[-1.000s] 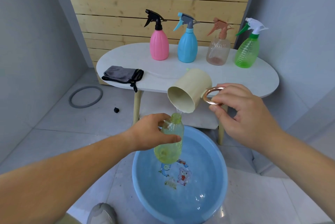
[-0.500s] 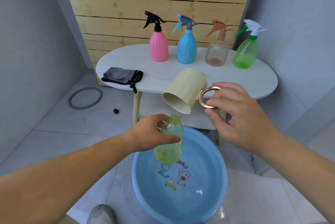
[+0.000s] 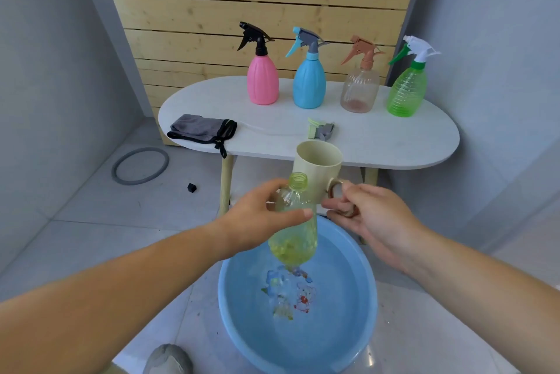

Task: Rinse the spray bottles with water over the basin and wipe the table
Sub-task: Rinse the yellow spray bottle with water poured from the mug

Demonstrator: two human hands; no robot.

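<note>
My left hand [image 3: 260,219] grips a yellow-green bottle [image 3: 295,234] with its spray head off, held upright over the blue basin [image 3: 360,307]; some water sits in its bottom. My right hand [image 3: 366,216] holds a cream cup [image 3: 318,167] by its copper ring handle, mouth upward, just behind the bottle. The bottle's spray head [image 3: 321,129] lies on the white table [image 3: 394,143]. Pink [image 3: 262,79], blue [image 3: 309,82], clear brown [image 3: 360,88] and green [image 3: 407,91] spray bottles stand in a row at the back. A grey cloth [image 3: 201,129] lies at the table's left end.
The basin holds water and stands on the tiled floor in front of the table. A grey ring [image 3: 140,165] and a small black piece [image 3: 191,187] lie on the floor to the left. A shoe [image 3: 168,358] shows at the bottom edge. Wooden slats back the table.
The cup has swung from tilted over the bottle's mouth to upright and dropped lower behind the bottle. The bottle stays in my left hand over the basin.
</note>
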